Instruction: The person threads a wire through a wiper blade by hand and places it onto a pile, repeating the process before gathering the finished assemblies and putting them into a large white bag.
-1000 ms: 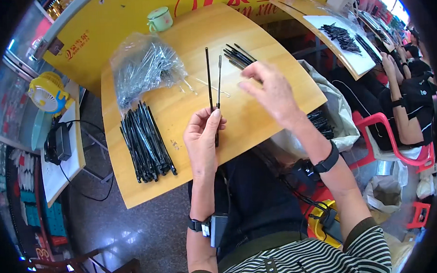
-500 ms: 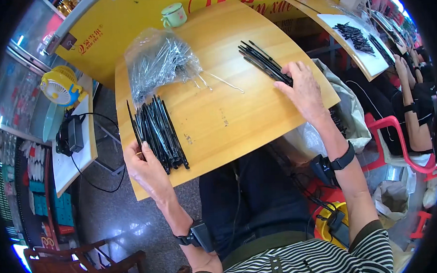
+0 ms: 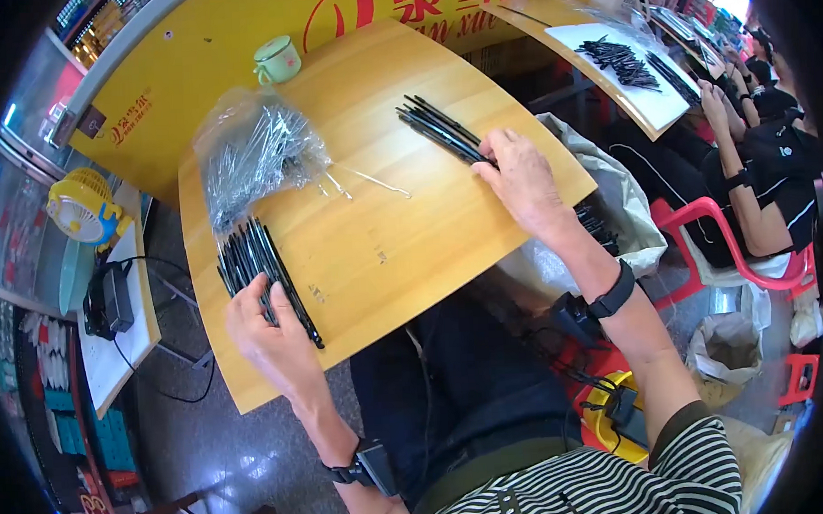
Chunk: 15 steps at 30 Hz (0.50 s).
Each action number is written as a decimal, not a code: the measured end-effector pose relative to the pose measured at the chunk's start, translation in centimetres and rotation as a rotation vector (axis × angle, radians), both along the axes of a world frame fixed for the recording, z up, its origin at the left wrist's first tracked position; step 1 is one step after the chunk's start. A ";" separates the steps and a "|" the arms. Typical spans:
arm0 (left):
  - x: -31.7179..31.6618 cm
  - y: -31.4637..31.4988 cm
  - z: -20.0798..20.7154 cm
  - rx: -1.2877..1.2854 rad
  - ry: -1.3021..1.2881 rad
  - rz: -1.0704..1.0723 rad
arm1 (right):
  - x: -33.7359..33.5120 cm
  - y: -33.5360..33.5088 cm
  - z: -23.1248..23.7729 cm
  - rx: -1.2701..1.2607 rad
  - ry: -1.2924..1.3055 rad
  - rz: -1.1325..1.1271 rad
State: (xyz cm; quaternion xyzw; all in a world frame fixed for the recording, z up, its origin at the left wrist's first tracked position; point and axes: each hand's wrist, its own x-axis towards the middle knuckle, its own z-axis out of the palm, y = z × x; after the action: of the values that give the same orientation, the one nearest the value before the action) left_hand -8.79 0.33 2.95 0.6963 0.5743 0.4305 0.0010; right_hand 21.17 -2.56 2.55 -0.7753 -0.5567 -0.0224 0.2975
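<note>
A broad bundle of thin black pen-like sticks (image 3: 256, 256) lies on the left of the wooden table (image 3: 376, 291). My left hand (image 3: 273, 337) rests over its near left end, fingers bent down and closed on the sticks; the hand hides that end. On the right, a smaller bundle of the same black sticks (image 3: 438, 125) points away toward the far left. My right hand (image 3: 521, 179) pinches its near end between thumb and fingers. Behind the left bundle sits a clear plastic bag (image 3: 256, 158), crumpled, with more thin pieces inside.
A pale green lidded mug (image 3: 278, 60) stands at the far edge. Several loose white strips lie by the bag. At the left are a yellow fan (image 3: 83, 205) and a black adapter. A sack (image 3: 625, 206) hangs at the right; beyond, a co-worker sits at another table.
The view has shifted, so the table appears farther left. My left hand has moved up over the near end of the left bundle and covers more of it. My right hand keeps its hold.
</note>
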 end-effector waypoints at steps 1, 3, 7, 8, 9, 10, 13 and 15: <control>0.8 -0.1 0.1 -0.017 -0.051 -0.056 | -0.1 0.1 0.0 0.009 0.003 0.016; 3.2 -0.8 0.4 -0.143 -0.199 -0.182 | 0.0 0.2 -0.2 0.018 -0.007 -0.012; 7.2 -1.0 -0.7 -0.236 -0.286 -0.387 | -0.1 0.1 0.0 0.056 -0.049 -0.028; 8.2 -0.7 -1.3 -0.307 -0.385 -0.484 | -0.1 0.1 0.2 0.054 -0.051 -0.028; 8.9 -0.4 -1.6 -0.378 -0.484 -0.581 | -0.1 0.1 0.2 0.070 -0.042 -0.035; 9.6 -0.4 -1.7 -0.381 -0.486 -0.580 | -0.1 0.1 0.3 0.085 -0.033 -0.042; 11.3 -0.2 -1.5 -0.748 -0.746 -0.641 | 0.4 -0.2 0.7 0.061 0.018 -0.069; 11.7 -0.1 -1.7 -0.761 -0.884 -0.682 | 0.4 -0.5 1.6 0.051 0.142 -0.055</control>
State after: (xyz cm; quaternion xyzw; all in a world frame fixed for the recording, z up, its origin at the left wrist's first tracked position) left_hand 2.86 0.25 1.22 0.5481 0.3796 0.4182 0.6170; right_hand 21.56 -3.09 4.11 -0.7821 -0.5119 0.0105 0.3553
